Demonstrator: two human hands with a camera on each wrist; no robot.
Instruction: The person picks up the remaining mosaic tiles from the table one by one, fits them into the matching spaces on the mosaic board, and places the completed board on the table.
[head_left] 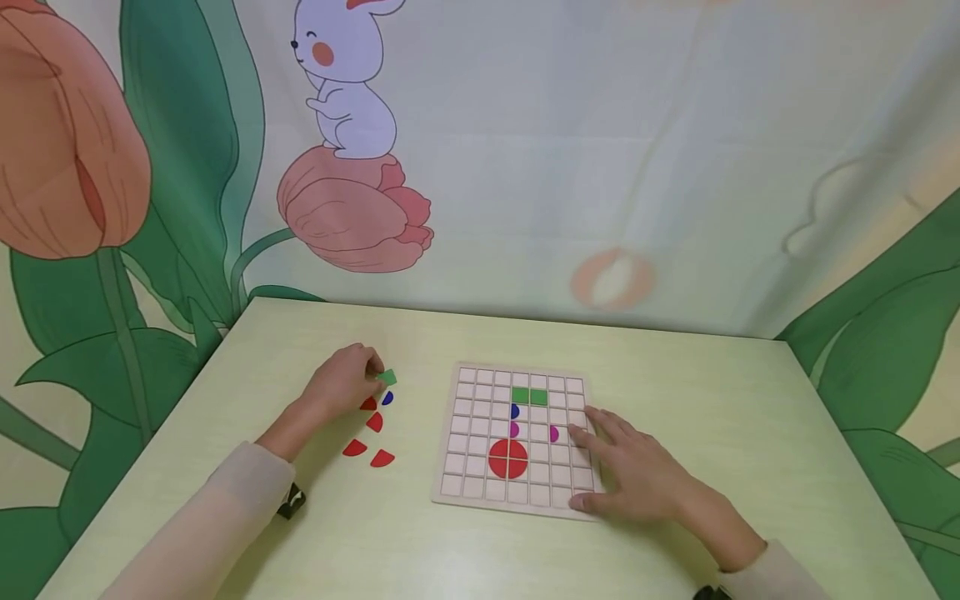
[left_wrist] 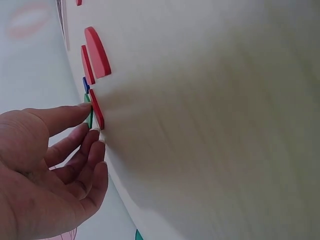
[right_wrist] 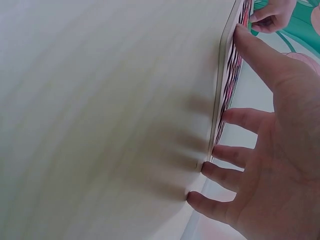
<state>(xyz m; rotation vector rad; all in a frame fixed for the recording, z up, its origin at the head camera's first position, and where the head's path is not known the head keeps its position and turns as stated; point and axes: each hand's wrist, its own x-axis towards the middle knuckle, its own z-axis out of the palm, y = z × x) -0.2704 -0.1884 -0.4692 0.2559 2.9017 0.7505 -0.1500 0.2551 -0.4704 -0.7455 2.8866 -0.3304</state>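
My left hand (head_left: 341, 385) pinches a green square tile (head_left: 387, 377) between thumb and fingertips, left of the board; the left wrist view shows the tile (left_wrist: 89, 112) partly hidden by the thumb. Close by lie a blue half-round piece (head_left: 387, 398) and several red quarter-round pieces (head_left: 382, 458). My right hand (head_left: 637, 471) rests its spread fingers along the right edge of the wooden grid board (head_left: 465, 485). Set in the board are two green squares (head_left: 529, 397), a blue half-round (head_left: 514, 412), two magenta half-rounds (head_left: 554, 433) and a red circle of quarter pieces (head_left: 508, 459).
The pale table (head_left: 480, 554) ends at the back against a curtain (head_left: 495, 208) printed with a rabbit and tulips. A dark strap (head_left: 292, 501) hangs under the left wrist. Table surface lies between the loose pieces and the board.
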